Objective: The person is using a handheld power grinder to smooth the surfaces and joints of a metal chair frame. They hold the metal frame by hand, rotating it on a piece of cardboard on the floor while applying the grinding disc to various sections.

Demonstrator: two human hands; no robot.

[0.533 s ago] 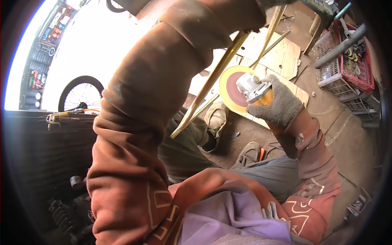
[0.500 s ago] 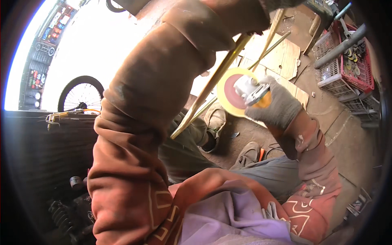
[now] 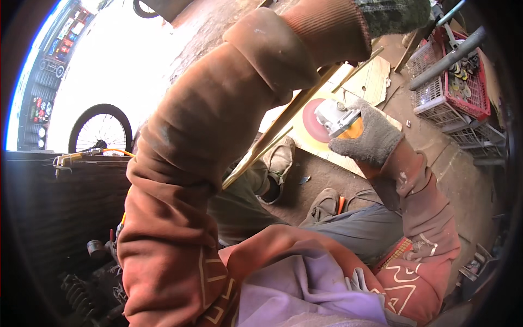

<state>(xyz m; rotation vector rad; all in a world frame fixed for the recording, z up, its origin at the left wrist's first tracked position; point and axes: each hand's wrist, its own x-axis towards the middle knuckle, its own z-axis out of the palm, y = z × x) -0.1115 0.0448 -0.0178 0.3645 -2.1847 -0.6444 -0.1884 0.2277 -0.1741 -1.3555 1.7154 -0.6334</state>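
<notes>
My right hand, in a grey glove, is closed around the yellow and silver body of an angle grinder. Its round disc, with a reddish centre and a paler, blurred rim, faces left, close to long brass-coloured metal bars. These bars slant under my left forearm, down towards my legs. My left hand, in a dark, dirty glove, reaches across to the top edge. Its fingers are cut off or hidden, so I cannot tell what it holds.
Flat wooden boards or cardboard lie on the floor beyond the grinder. At the right stand crates with discs inside and a grey pipe across them. A bicycle wheel stands at the left, near a dark panel. My shoes are below.
My left hand and sleeve have shifted right along the top edge. One brass-coloured bar near the top has gone from view. The grinder stays in my right hand, and the view has shifted slightly.
</notes>
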